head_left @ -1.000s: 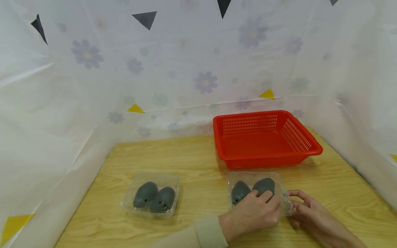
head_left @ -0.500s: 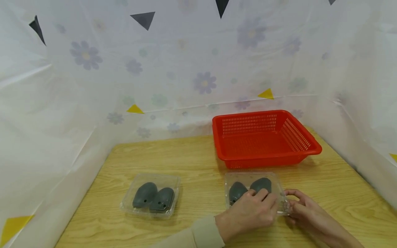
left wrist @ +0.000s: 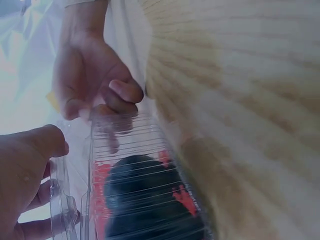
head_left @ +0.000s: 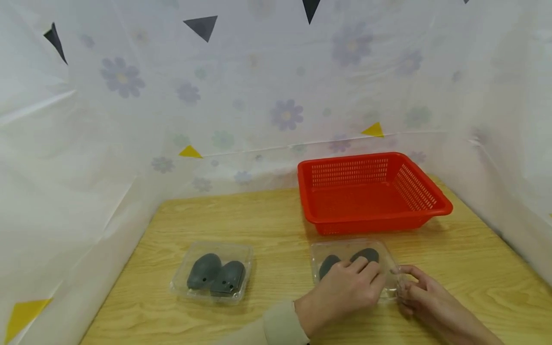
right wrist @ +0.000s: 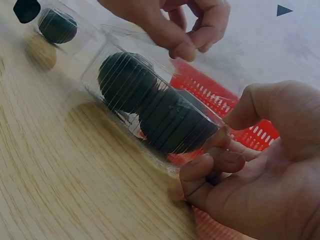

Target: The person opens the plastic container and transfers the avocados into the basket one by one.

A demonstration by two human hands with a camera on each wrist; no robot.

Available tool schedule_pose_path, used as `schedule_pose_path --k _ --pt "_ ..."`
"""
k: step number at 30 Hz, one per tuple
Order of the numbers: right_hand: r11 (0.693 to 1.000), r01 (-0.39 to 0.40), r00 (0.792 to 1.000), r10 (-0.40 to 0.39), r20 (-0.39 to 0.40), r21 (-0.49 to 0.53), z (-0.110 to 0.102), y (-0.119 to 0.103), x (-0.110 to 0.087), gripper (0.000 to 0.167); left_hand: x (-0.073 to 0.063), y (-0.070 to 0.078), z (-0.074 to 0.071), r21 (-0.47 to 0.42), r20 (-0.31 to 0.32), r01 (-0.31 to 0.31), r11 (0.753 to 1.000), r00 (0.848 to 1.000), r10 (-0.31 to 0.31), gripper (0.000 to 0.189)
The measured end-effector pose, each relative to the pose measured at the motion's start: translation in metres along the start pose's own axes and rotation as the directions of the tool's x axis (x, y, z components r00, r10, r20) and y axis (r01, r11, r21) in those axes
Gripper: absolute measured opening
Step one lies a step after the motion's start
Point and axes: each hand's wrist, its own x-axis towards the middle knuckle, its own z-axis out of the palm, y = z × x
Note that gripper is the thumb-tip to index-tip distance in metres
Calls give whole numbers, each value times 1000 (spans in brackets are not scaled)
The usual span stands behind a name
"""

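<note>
Toward the right edge of the wood-grained bench [head_left: 258, 218], the right hand [head_left: 427, 299] pinches a clear rectangular plastic box [head_left: 338, 247], seemingly steadying it for the left hand [head_left: 347, 290] gripping its rim.

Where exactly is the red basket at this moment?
In the head view, the red basket stands right of centre on the table, just behind the clear box that the right hand holds.
</note>
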Motion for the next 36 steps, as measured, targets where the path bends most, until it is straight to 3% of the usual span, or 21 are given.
schedule_pose_path --k 6,14,19,25,30,36 --pt "998 -66 997 64 -47 -24 -2 -2 -2 28 -14 -1 -5 -70 -52 37 997 998 -41 35" --pt "995 -89 995 88 -49 -33 -6 -3 -5 26 -30 2 -2 -153 94 111 982 991 -98 10" --pt "996 -87 996 86 -25 -26 -7 -3 -5 28 -31 2 -1 -95 95 125 988 989 -116 25" --pt "996 -62 998 61 -23 -69 -5 -3 -4 32 -31 0 -7 -67 205 80 995 977 -65 38" --pt "989 -17 1000 14 -24 -147 0 -5 -1 34 -30 1 -8 -68 253 75 995 966 -55 40" --pt "968 -49 997 35 -64 -245 3 -9 -2 27 -28 -1 -10 -75 308 86 993 950 -59 42"
